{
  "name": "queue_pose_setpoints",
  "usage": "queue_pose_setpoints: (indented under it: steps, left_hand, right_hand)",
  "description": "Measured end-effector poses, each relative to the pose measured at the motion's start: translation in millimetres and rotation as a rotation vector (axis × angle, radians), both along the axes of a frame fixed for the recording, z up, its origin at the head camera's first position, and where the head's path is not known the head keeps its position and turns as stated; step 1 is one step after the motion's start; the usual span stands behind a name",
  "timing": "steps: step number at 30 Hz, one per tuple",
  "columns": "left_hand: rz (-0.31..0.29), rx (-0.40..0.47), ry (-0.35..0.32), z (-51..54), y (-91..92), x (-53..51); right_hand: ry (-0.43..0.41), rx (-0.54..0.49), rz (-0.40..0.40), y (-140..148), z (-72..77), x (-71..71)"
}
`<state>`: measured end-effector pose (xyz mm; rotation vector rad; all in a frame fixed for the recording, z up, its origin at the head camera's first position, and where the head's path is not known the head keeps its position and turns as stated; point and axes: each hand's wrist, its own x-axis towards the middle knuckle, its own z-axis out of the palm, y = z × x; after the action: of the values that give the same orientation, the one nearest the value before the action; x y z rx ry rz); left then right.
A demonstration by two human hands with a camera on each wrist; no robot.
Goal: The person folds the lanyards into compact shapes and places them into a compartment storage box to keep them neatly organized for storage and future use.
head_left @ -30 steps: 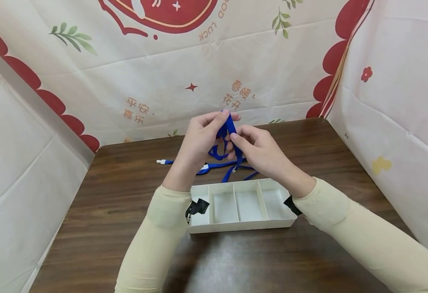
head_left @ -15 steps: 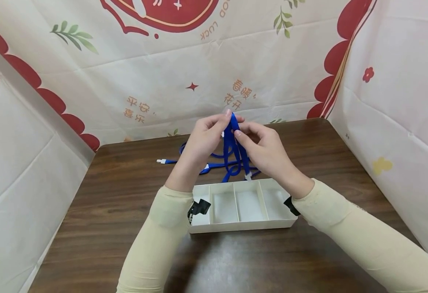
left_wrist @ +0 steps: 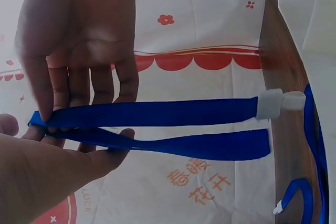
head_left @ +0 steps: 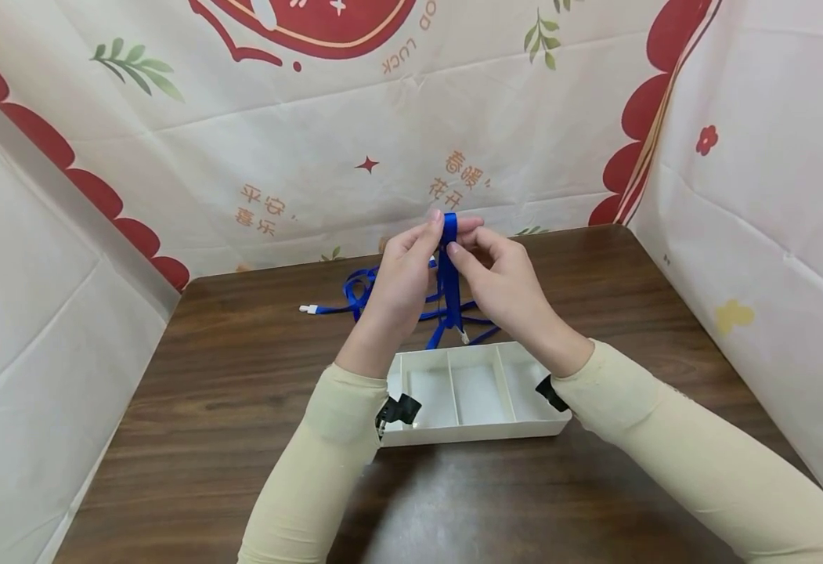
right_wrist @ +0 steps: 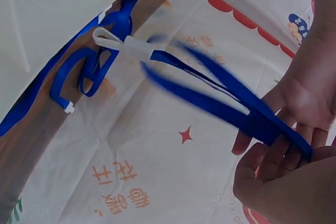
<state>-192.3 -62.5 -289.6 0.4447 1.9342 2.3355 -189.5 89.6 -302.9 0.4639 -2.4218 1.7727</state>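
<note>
Four compartments (head_left: 480, 392) are formed in the white tray (head_left: 481, 432). Beyond it, a folded blue lanyard (head_left: 449, 286) is pinched in the left hand (head_left: 407, 274) and right hand (head_left: 501, 274), above other lanyards (head_left: 356, 291) on the table (head_left: 228, 392).

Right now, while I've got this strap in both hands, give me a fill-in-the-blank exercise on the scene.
1. The strap pinched by the left hand and right hand is coloured ____.
2. The number of compartments in the tray is ____.
3. The table under the tray is coloured ____.
4. In the left wrist view, the clip on the held strap is coloured ____.

Missing words: blue; four; brown; white.
</note>
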Motion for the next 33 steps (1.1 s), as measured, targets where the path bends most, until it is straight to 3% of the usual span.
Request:
queue_pose_setpoints:
  steps: [3,11,25,33]
  left_hand:
    - [0.0,0.017,0.001,-1.0,2.2,0.8]
    - [0.04,0.048,0.087,-0.8,6.4,-2.3]
    - [0.024,0.099,0.033,-7.1,8.8,-4.8]
    - [0.059,0.094,0.004,-11.3,12.2,-4.8]
  right_hand:
    - [-0.015,0.003,0.004,0.8,0.2,0.6]
    - [0.003,-0.082,-0.034,0.1,-2.5,-1.0]
    - [0.012,-0.073,-0.046,0.5,-6.8,0.0]
    - [-0.009,-0.05,-0.031,-3.4,-9.7,-0.2]
